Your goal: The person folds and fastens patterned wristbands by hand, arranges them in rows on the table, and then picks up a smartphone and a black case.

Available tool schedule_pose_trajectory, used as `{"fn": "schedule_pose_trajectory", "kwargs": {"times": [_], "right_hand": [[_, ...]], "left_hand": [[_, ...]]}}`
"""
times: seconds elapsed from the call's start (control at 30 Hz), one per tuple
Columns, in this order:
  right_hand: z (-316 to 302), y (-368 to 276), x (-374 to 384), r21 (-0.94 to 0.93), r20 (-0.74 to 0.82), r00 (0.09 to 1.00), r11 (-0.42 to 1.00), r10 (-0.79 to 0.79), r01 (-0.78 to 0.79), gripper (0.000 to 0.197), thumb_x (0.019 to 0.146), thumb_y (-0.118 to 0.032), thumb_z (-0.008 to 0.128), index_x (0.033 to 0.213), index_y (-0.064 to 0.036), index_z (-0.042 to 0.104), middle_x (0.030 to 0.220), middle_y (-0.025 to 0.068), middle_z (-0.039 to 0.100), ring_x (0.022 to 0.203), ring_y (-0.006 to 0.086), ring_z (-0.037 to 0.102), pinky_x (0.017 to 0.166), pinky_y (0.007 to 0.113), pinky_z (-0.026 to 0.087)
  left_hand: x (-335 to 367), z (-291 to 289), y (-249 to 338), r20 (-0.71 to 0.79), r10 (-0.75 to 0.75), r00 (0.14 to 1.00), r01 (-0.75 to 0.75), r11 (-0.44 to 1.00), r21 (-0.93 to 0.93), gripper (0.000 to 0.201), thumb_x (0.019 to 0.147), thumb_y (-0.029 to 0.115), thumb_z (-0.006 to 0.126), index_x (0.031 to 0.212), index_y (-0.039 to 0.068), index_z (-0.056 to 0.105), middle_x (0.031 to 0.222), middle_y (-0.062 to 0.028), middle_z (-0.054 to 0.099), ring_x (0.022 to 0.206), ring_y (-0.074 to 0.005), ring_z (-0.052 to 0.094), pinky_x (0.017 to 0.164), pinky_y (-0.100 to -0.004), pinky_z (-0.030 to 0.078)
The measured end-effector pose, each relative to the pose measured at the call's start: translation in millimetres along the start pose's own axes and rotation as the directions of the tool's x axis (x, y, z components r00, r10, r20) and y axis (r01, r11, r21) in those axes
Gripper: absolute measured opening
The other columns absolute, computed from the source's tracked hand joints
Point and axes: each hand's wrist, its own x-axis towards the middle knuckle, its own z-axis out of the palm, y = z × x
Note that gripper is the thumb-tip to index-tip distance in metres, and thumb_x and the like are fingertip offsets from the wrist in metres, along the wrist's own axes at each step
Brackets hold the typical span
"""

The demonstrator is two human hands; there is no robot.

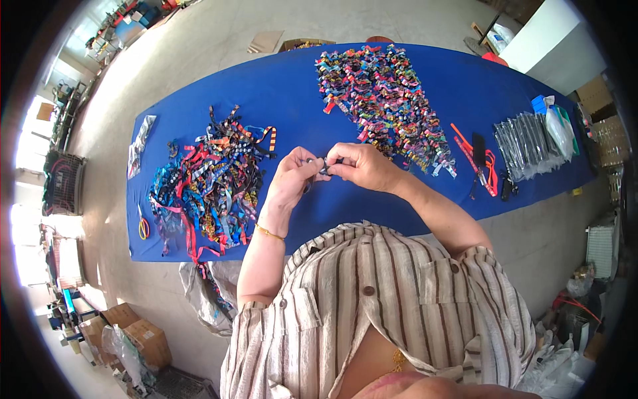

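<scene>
Above the middle of the blue table, my left hand (291, 176) and my right hand (367, 166) meet with fingers pinched. Between them is a dark ribbon (324, 170), mostly covered by the fingers; a short end hangs below my left fingers. To the left lies a tangled heap of loose patterned ribbons (216, 189) in blue, red, black and orange. Beyond my right hand, small multicoloured ribbon pieces (379, 100), knotted or folded, lie in dense rows.
Scissors (142, 226) and a clear plastic bag (141, 146) lie at the left edge. To the right are red and black straps (477, 159), clear-bagged dark items (530, 146) and a blue box (539, 104). Below the table's near edge stands a plastic sack (206, 296); cardboard boxes (145, 340) sit on the floor.
</scene>
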Motion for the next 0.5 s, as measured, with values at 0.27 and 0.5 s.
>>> {"fn": "schedule_pose_trajectory", "kwargs": {"times": [0.27, 0.5], "right_hand": [[-13, -1, -14, -0.243, 0.035, 0.971, 0.940, -0.237, 0.238, 0.010, 0.082, -0.006, 0.070, 0.089, -0.0042, 0.063, 0.088, 0.0086, 0.064, 0.072, 0.0189, 0.064, 0.064, 0.033, 0.050], [-27, 3, -23, -0.089, 0.098, 0.990, 0.990, -0.105, 0.114, 0.017, 0.081, -0.010, 0.073, 0.090, -0.0028, 0.060, 0.086, 0.0076, 0.064, 0.067, 0.0152, 0.062, 0.061, 0.031, 0.048]], "left_hand": [[-6, 16, -17, 0.017, 0.092, 0.996, -0.093, 0.994, 0.065, 0.016, 0.088, -0.004, 0.063, 0.082, 0.004, 0.051, 0.082, -0.0086, 0.065, 0.078, -0.0174, 0.067, 0.073, -0.0320, 0.057], [-6, 31, -27, -0.001, 0.075, 0.997, -0.075, 0.992, 0.104, 0.020, 0.083, -0.007, 0.066, 0.079, 0.005, 0.051, 0.077, -0.0098, 0.065, 0.073, -0.0152, 0.065, 0.064, -0.0239, 0.048]]}}
